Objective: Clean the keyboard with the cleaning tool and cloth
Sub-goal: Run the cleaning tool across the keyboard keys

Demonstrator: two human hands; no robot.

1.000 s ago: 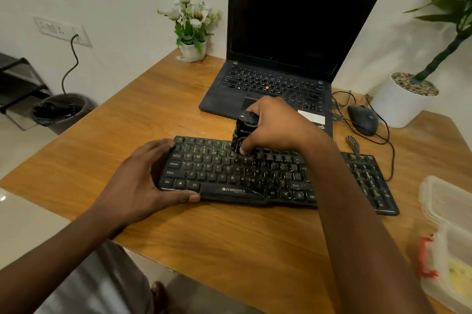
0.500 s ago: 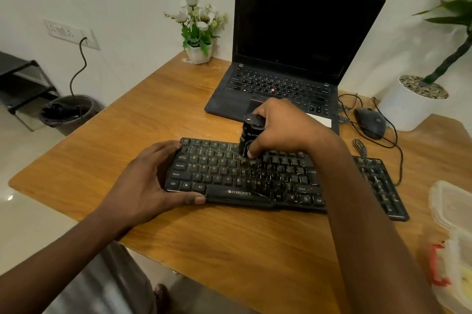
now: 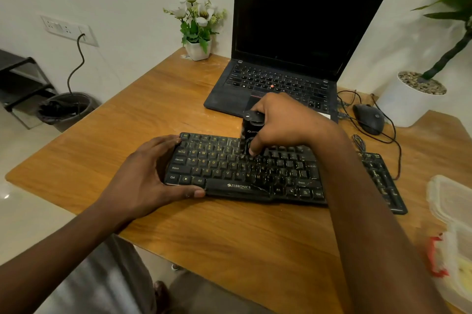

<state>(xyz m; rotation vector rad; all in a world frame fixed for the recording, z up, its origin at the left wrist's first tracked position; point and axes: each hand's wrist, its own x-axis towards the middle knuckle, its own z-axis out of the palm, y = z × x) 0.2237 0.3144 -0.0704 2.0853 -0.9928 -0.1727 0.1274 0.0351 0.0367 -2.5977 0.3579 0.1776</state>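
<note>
A black Zebronics keyboard (image 3: 229, 173) with yellow lettering lies across the wooden desk (image 3: 229, 232). My left hand (image 3: 150, 180) grips its left end, thumb along the front edge and fingers over the top corner. My right hand (image 3: 283, 122) holds a small black cleaning tool (image 3: 251, 126) upright, its lower end pressed onto the upper key rows near the keyboard's middle. My right forearm hides part of the keyboard's right side. No cloth shows in the head view.
An open black laptop (image 3: 288, 58) stands just behind the keyboard. A black mouse (image 3: 369, 118) with tangled cables lies at the right. A small flower pot (image 3: 198, 49) and a large white planter (image 3: 411, 101) sit at the back. Clear plastic containers (image 3: 452, 214) rest at the right edge.
My right hand and the tool stay at about the same spot on the upper key rows. My head view has shifted slightly; my left hand keeps its hold.
</note>
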